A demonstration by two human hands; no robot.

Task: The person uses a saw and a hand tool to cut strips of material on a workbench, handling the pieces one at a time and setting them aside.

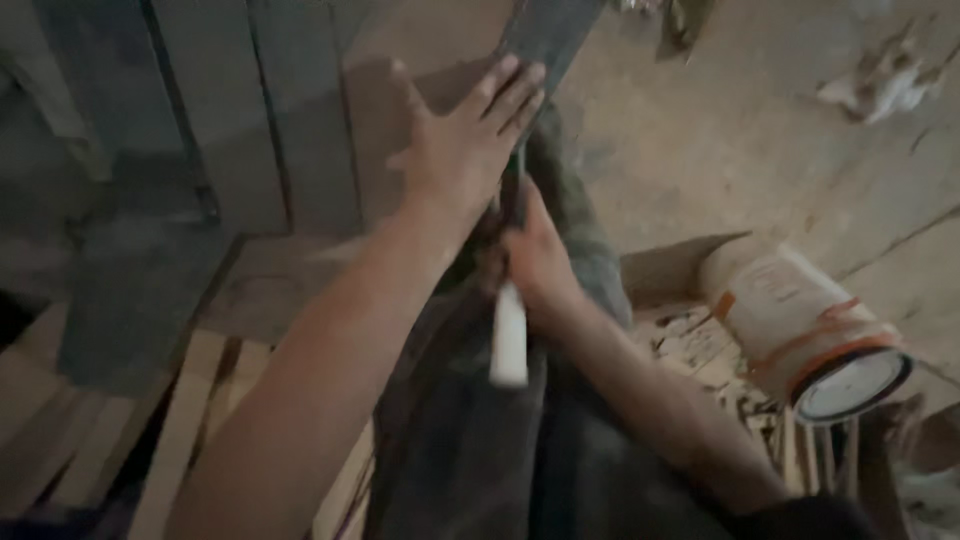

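We look down past our own arms at a dim, cluttered floor. Our left hand [465, 140] lies flat with the fingers spread and straight, holding nothing, its palm pressed on a grey board [400, 110] and its fingertips reaching onto a dark narrow strip [550, 35] that runs up toward the top edge of the view. Our right hand [530, 255] sits just below and slightly to the right of the left one, clenched around a slim tool [510, 335] with a white handle; the handle sticks out of the fist toward us, while the dark working end runs up under the left palm, so we cannot make out its tip or what kind of tool it is. Both hands work above our knee, which is covered by dark grey-green trousers [480, 450]. To the left of the board stand several more grey planks [200, 110] side by side, and below them pale wooden slats [180, 430] lie on the ground. To the right, well apart from the hands, a white bucket [800, 330] with orange bands lies tipped on its side, its round lid facing us, resting against an open cardboard box [665, 265] with pale wood scraps [700, 350] in it. The concrete floor [750, 140] behind it is dusty and stained.
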